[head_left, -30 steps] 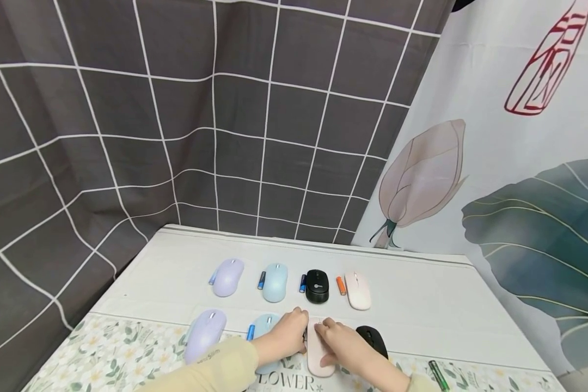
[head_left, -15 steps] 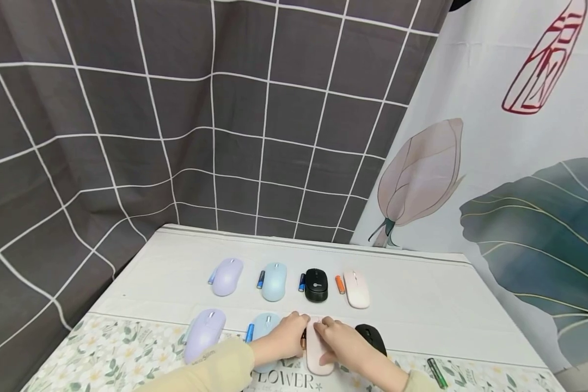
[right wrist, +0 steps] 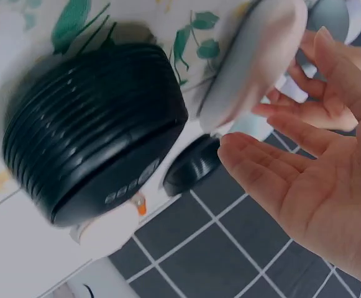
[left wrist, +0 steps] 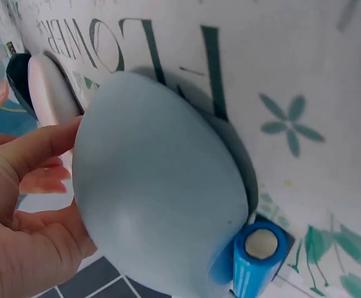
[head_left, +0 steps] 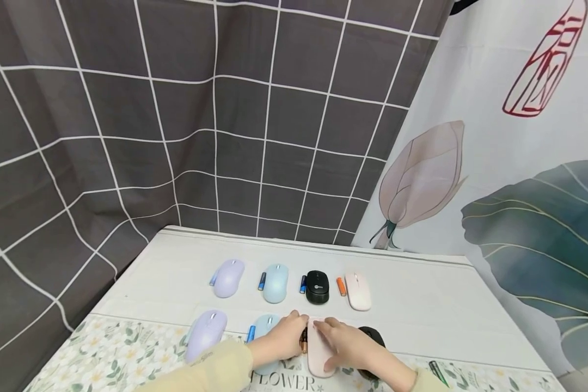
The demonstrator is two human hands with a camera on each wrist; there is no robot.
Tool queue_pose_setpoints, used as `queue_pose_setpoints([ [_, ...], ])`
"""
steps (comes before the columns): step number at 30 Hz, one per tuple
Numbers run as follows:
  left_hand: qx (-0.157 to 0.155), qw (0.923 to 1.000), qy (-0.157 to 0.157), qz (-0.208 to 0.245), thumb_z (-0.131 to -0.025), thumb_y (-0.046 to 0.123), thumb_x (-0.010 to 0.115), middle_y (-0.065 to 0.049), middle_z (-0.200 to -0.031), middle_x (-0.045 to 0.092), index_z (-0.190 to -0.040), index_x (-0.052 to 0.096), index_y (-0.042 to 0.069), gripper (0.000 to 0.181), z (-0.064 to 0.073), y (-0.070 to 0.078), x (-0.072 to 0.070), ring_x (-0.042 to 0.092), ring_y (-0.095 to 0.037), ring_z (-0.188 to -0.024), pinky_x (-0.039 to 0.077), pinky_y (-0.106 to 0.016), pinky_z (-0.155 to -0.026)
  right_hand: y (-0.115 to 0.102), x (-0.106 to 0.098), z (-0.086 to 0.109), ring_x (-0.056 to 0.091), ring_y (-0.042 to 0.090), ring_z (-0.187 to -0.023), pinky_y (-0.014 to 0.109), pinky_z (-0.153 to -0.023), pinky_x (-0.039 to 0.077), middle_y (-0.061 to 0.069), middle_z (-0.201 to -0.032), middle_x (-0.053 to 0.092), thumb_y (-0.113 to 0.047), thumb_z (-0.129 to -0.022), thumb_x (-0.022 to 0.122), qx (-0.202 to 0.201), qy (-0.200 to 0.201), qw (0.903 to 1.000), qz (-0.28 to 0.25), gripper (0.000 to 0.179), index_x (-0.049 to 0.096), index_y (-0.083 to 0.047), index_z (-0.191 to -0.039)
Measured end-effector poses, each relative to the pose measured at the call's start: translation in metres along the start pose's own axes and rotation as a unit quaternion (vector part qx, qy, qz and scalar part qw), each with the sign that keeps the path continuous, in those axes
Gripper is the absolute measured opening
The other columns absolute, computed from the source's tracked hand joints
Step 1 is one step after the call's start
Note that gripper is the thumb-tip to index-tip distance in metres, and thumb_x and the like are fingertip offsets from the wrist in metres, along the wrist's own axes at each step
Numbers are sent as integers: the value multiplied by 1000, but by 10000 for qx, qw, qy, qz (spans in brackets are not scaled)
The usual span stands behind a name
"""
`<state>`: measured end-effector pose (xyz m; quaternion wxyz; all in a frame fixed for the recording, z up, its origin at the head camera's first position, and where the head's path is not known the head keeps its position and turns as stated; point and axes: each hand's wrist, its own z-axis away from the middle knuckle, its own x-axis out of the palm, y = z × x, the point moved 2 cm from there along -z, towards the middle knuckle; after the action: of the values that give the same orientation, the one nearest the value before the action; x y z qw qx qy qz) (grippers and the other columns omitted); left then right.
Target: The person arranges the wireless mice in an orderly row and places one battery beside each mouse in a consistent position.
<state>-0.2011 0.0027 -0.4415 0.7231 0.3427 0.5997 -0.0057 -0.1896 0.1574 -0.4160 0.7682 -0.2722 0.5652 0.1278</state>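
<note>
A pale pink mouse lies near the table's front, between my hands. My left hand is at its left side, fingers curled at a black and copper battery that they appear to pinch; the fingertips are partly hidden. In the left wrist view a light blue mouse covers part of that hand, with a blue battery beside it. My right hand is over the pink mouse's right side, fingers extended and spread; the right wrist view shows them straight, holding nothing. A black mouse is beside this hand.
Behind stands a row of mice, each with a battery at its left: purple, light blue, black and pink. Another purple mouse lies front left. A green battery lies front right.
My right hand has loosened from the pink mouse, its fingers spreading and shifting slightly right. More of the battery shows beside my left hand, which has barely moved.
</note>
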Motion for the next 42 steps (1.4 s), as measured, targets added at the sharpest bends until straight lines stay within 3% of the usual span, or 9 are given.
queue_pose_setpoints([
  [9,234,9969,-413,-630,-67,2,77,-10,-92,60,-125,56,-4,62,10,17,-14,55,-8,-68,50,-15,-60,24,-26,19,54,43,-115,58,-94,45,25,-127,56,-21,-75,77,-90,244,9927,-1179,61,54,6,-124],
  [16,743,9900,-670,-993,-69,15,78,-2,-103,65,-118,64,10,51,15,42,-20,63,-8,-87,54,-21,-80,50,-49,37,57,41,-111,55,-90,48,21,-121,61,-28,-81,72,-160,936,9908,-965,55,55,5,-123],
  [21,1631,9792,-726,-959,-76,21,76,3,-109,65,-120,64,14,47,14,55,-8,60,-2,-95,50,-16,-82,68,-57,45,57,40,-111,53,-90,48,19,-120,62,-26,-81,72,-202,1396,9869,-786,51,57,3,-120],
  [24,2361,9641,-1015,-670,-83,24,70,6,-113,64,-123,62,15,42,14,62,-1,59,2,-94,47,-9,-78,78,-58,49,57,41,-111,54,-90,48,20,-121,62,-23,-80,72,-226,1494,9852,-807,49,57,2,-120],
  [28,2939,9454,-1405,-120,-90,28,63,8,-122,62,-125,60,16,38,17,71,4,57,4,-105,43,-5,-84,94,-56,52,58,42,-108,55,-88,49,21,-119,62,-24,-81,71,-153,1602,9819,-1002,47,58,2,-119],
  [32,3215,9392,-1207,-94,-93,25,58,8,-121,61,-124,60,17,32,15,81,5,54,5,-110,41,-4,-88,116,-54,56,59,42,-105,55,-88,50,22,-115,63,-23,-84,69,137,1821,9742,-1325,44,58,4,-118],
  [35,3397,9352,-862,-507,-94,23,56,10,-116,62,-121,62,20,27,10,88,8,55,6,-104,41,-2,-82,131,-53,62,61,41,-102,52,-86,51,23,-113,63,-19,-86,67,427,2006,9685,-1412,40,59,5,-116],
  [40,3723,9161,-304,-1456,-94,25,57,14,-108,64,-114,66,25,22,-7,95,16,56,5,-96,42,-1,-75,153,-54,71,63,39,-97,49,-82,53,24,-108,65,-13,-86,66,648,2355,9610,-1301,32,60,6,-111],
  [42,3836,9082,-306,-1647,-93,25,58,14,-107,65,-113,67,25,22,-14,98,19,56,5,-95,41,-1,-76,162,-55,76,63,39,-94,48,-80,53,23,-105,66,-11,-86,66,749,2503,9580,-1186,28,61,6,-109],
])
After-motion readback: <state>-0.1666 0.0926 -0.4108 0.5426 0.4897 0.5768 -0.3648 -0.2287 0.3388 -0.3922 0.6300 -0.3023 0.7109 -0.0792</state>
